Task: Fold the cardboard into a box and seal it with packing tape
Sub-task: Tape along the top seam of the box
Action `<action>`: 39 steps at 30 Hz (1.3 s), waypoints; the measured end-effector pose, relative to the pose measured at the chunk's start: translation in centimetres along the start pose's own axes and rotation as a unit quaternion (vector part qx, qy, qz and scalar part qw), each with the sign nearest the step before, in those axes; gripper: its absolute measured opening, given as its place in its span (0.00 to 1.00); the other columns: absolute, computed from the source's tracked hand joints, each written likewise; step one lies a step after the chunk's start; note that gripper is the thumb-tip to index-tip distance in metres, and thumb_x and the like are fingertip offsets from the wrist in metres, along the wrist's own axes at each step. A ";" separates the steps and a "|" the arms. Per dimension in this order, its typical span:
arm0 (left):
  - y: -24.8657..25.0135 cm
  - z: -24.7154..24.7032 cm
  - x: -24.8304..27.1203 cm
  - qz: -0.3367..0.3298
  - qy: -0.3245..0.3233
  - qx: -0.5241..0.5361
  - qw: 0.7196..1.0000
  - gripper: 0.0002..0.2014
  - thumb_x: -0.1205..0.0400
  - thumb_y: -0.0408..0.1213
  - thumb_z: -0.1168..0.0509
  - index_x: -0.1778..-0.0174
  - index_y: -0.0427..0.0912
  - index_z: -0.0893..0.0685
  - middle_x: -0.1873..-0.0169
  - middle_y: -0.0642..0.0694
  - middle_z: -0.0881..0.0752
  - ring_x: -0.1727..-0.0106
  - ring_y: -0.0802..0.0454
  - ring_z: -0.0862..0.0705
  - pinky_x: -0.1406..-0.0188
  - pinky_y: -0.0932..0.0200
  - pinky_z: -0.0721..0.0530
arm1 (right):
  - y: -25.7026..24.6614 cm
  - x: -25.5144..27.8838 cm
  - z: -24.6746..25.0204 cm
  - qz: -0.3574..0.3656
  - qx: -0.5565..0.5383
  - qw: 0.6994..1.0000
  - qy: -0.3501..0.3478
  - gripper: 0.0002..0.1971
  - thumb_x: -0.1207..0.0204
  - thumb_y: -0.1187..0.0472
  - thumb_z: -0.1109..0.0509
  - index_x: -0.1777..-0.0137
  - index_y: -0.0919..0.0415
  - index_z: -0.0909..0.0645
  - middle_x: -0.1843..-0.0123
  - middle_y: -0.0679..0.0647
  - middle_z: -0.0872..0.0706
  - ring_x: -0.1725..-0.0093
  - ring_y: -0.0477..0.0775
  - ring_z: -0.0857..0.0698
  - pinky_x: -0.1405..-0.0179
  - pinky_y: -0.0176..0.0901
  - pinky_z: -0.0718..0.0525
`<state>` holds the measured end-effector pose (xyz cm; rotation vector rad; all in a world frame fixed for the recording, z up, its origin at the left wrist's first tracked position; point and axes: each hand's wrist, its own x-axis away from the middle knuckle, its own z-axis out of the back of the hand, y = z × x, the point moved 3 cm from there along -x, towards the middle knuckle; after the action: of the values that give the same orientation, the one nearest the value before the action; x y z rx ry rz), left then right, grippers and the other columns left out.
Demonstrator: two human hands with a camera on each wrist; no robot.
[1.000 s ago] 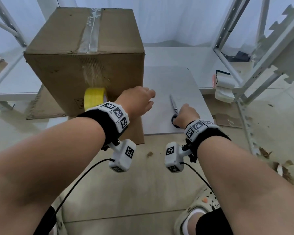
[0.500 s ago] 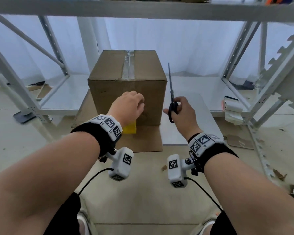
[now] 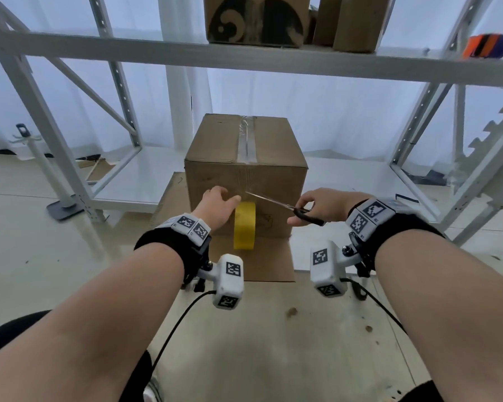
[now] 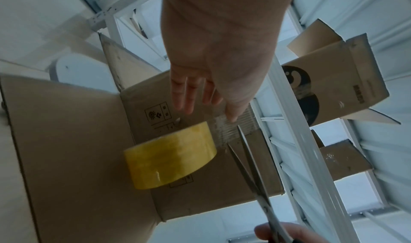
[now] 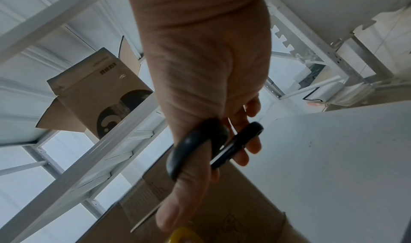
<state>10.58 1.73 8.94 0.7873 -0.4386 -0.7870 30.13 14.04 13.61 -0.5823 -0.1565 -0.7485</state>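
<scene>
A brown cardboard box [image 3: 244,169] stands on a flat cardboard sheet [image 3: 270,262], its top seam covered with clear tape. A yellow tape roll [image 3: 244,226] hangs in front of the box's near face on its own strip. My left hand [image 3: 221,203] presses that strip against the box face with straight fingers [image 4: 184,97] and thumb. My right hand [image 3: 314,206] grips the black handles of the scissors [image 3: 273,203]. The blades [image 4: 246,159] are parted at the tape strip just above the roll [image 4: 171,155]. In the right wrist view my fingers curl through the handles [image 5: 200,146].
A white metal rack surrounds the spot; its upper shelf [image 3: 244,58] carries printed cardboard boxes [image 3: 256,18] and an orange object [image 3: 482,44]. A white board [image 3: 340,175] lies right of the box. A white post on a grey base [image 3: 61,207] stands at the left.
My right hand lifted the scissors off the board, held them upright, then swung them down to point left at the tape strip. My left hand stayed on the box face.
</scene>
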 end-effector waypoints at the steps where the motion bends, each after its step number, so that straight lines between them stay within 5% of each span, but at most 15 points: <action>1: 0.0 -0.4 -0.4 0.012 -0.006 0.019 1.000 0.28 0.16 0.49 0.40 0.23 0.39 0.33 0.26 0.40 0.29 0.30 0.43 0.26 0.30 0.49 0.27 | 0.1 -0.1 0.2 0.000 0.005 1.000 -0.007 0.24 0.32 0.40 0.25 0.42 0.54 0.19 0.55 0.51 0.17 0.60 0.49 0.18 0.61 0.37 0.21; 7: -0.2 -2.9 -2.4 0.055 -0.002 0.119 0.991 0.25 0.15 0.48 0.40 0.25 0.38 0.30 0.31 0.40 0.24 0.32 0.42 0.24 0.35 0.51 0.25 | 0.7 -1.7 0.6 -0.006 0.004 1.000 -0.023 0.24 0.31 0.39 0.26 0.42 0.53 0.19 0.63 0.49 0.18 0.63 0.47 0.18 0.62 0.37 0.23; 16: -1.9 -3.7 -3.9 0.056 -0.001 0.239 0.969 0.07 0.16 0.41 0.37 0.52 0.41 0.19 0.63 0.45 0.20 0.59 0.48 0.23 0.59 0.54 0.23 | 2.4 -4.0 1.0 0.001 -0.038 0.998 -0.053 0.21 0.32 0.41 0.24 0.43 0.50 0.18 0.56 0.53 0.14 0.60 0.49 0.15 0.49 0.42 0.18; 29: -1.4 -3.0 -3.2 0.027 -0.021 0.226 0.974 0.07 0.16 0.37 0.37 0.54 0.37 0.18 0.67 0.45 0.20 0.66 0.52 0.23 0.65 0.59 0.22 | -0.5 -5.7 0.2 0.051 -0.029 0.996 -0.062 0.23 0.37 0.39 0.23 0.45 0.51 0.17 0.47 0.59 0.12 0.57 0.49 0.15 0.44 0.48 0.14; 39: -1.5 -2.9 -3.2 0.047 -0.030 0.238 0.970 0.10 0.16 0.39 0.36 0.61 0.39 0.18 0.67 0.44 0.19 0.64 0.49 0.21 0.60 0.56 0.20 | -1.5 -6.0 1.0 0.081 -0.008 0.996 -0.044 0.20 0.32 0.46 0.22 0.43 0.54 0.15 0.59 0.50 0.16 0.62 0.46 0.19 0.57 0.38 0.19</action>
<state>9.64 4.82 5.72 1.1814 -0.7285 -0.6235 24.83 17.35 13.11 -0.6352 -0.1829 -0.5674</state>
